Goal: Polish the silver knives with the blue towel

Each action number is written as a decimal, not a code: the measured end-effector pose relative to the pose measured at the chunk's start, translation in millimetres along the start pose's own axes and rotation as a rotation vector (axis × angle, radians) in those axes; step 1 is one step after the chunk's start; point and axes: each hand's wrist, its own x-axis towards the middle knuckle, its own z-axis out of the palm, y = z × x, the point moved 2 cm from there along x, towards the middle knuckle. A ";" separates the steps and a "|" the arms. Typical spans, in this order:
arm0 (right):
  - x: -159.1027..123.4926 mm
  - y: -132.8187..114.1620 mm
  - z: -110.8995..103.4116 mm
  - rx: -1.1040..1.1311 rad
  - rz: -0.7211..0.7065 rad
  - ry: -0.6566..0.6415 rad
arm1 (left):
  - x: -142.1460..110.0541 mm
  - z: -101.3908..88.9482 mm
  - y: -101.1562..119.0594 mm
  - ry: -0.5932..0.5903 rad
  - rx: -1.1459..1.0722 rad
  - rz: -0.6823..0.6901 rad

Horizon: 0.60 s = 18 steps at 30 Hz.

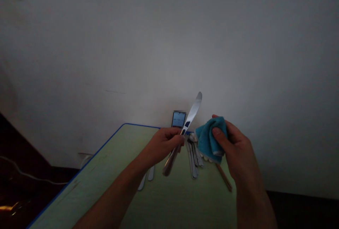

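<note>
Blue-edged table by a wall, cutlery near the far edge.
Left hand pinches a knife; right hand clutches a cloth, apart.

Silver knife aslant above the table, tip up; bunched blue cloth alongside.

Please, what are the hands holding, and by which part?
The left hand holds a table knife near the handle's blade end; the right hand grips a bunched blue cloth by its right side.
</note>
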 end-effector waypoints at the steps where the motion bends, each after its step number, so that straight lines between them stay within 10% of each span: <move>1: 0.0 -1.0 -0.1 -0.027 -0.010 0.016 | -0.4 -0.1 -0.2 -0.004 0.009 -0.001; 18: -13.5 -14.5 13.5 -0.522 -0.391 0.010 | -10.8 -1.6 -2.2 -0.053 -0.020 -0.055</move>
